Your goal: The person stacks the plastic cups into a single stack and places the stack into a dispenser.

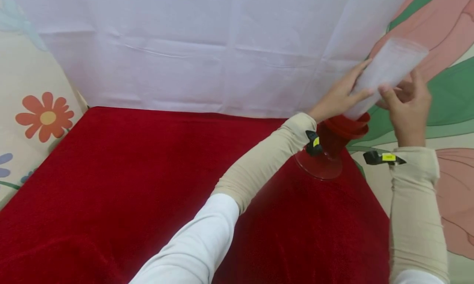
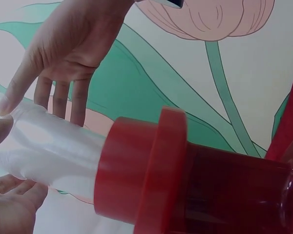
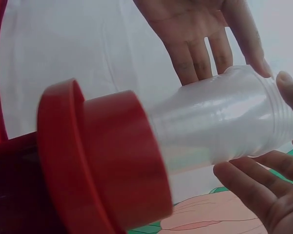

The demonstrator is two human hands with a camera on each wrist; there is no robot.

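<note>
Both hands hold a slanted stack of clear plastic cups (image 1: 389,70), with faint rings near its upper end. My left hand (image 1: 344,90) grips it from the left, thumb across the near side. My right hand (image 1: 411,98) holds the right side between thumb and fingers. The stack's lower end goes into the open mouth of a red tube-shaped holder (image 1: 349,127). In the right wrist view, the holder's wide collar (image 3: 122,161) surrounds the end of the cups (image 3: 219,122). A flared, see-through red foot (image 1: 322,164) carries the holder and stands on the table.
A red velvet cloth (image 1: 148,173) covers the table, its right edge close to the holder's foot. A creased white sheet (image 1: 185,49) hangs behind. Painted walls with flowers (image 1: 48,117) and leaves stand on both sides.
</note>
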